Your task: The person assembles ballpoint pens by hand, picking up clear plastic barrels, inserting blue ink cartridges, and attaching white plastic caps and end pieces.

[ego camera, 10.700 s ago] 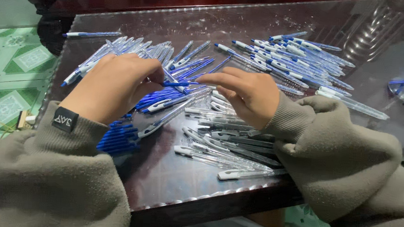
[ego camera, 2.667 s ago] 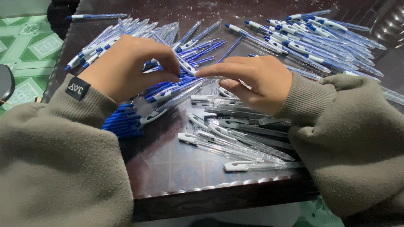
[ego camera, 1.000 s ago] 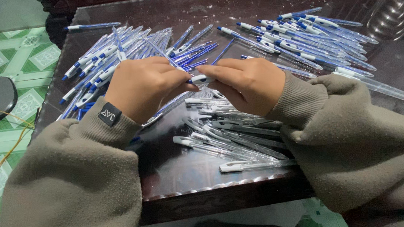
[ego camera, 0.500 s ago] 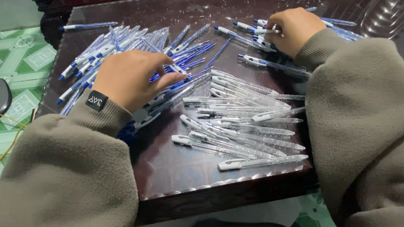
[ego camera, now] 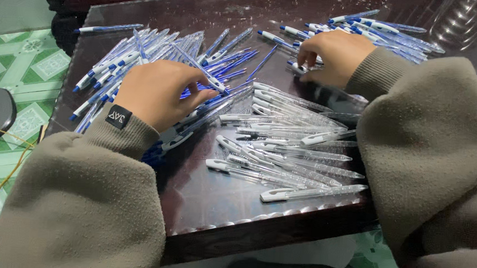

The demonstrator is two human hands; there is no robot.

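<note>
Your right hand [ego camera: 331,57] has drawn back slightly, its grip closed on a pen [ego camera: 300,69], while your left hand [ego camera: 155,93] rests loosely curled on the blue pens [ego camera: 144,56].

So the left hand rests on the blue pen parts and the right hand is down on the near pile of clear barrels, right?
Not quite. In the head view the left hand does rest on the blue pen parts, but the right hand is not on the clear barrels. It reaches to the far pile of assembled pens at the table's back edge.
</note>
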